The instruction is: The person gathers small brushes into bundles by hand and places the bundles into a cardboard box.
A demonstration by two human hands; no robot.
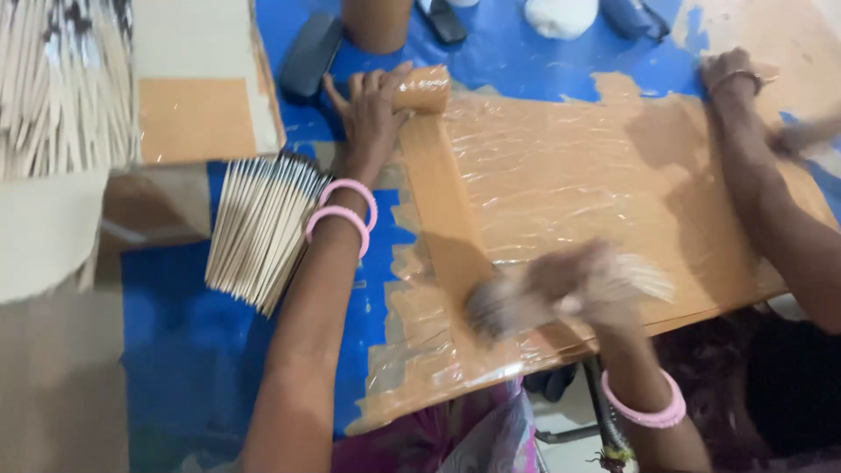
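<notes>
1. A fan of thin sticks (258, 228) lay on the blue worktop (188, 342), just beside the left forearm, within easy reach.
2. The left hand (372, 109) gripped a tape roll (422, 88) at the board's (631, 188) far edge, keeping the strip (442, 201) taut.
3. The right hand (569, 285), blurred, clutched a stick bundle (644, 278) over the board.
4. Another person's hand (731, 74) pinned the far corner.

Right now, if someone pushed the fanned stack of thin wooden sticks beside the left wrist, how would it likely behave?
The wooden sticks look thin and loose, with no band visible, so they would probably scatter or slide apart. They seem light. Already fanned on the blue table, they would likely spread further.
</notes>
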